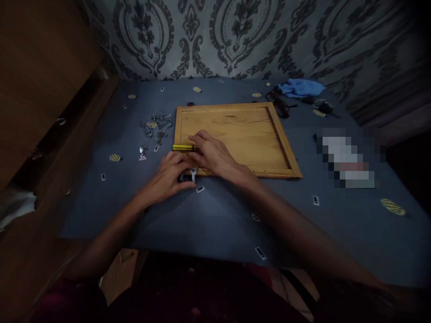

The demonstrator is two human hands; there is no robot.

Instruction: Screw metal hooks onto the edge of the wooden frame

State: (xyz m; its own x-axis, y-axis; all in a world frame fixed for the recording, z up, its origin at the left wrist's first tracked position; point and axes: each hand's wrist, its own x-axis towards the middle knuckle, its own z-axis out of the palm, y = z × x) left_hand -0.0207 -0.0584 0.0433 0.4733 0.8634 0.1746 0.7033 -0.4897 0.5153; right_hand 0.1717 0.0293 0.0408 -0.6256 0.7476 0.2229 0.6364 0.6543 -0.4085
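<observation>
A shallow wooden panel with a raised frame [232, 134] lies flat on the blue cloth. At its near left edge, my left hand [168, 176] is closed, thumb and fingers around a small silver metal hinge [193, 174] set against the wood. My right hand [215, 154] reaches over the panel's left part, its fingers closed on a screwdriver with a yellow-and-black handle [183, 147]. The handle points left; its other end is hidden by the fingers. Left of the panel lie several loose metal hinges [161, 134], the nearest one [143, 152] apart from the pile.
Behind the panel's right corner are dark glasses [284, 107] and a blue cloth [303, 87]. A blurred-out item [346, 159] lies at the right. A patterned wall [191, 36] borders the back, and brown wooden furniture [43, 80] stands on the left.
</observation>
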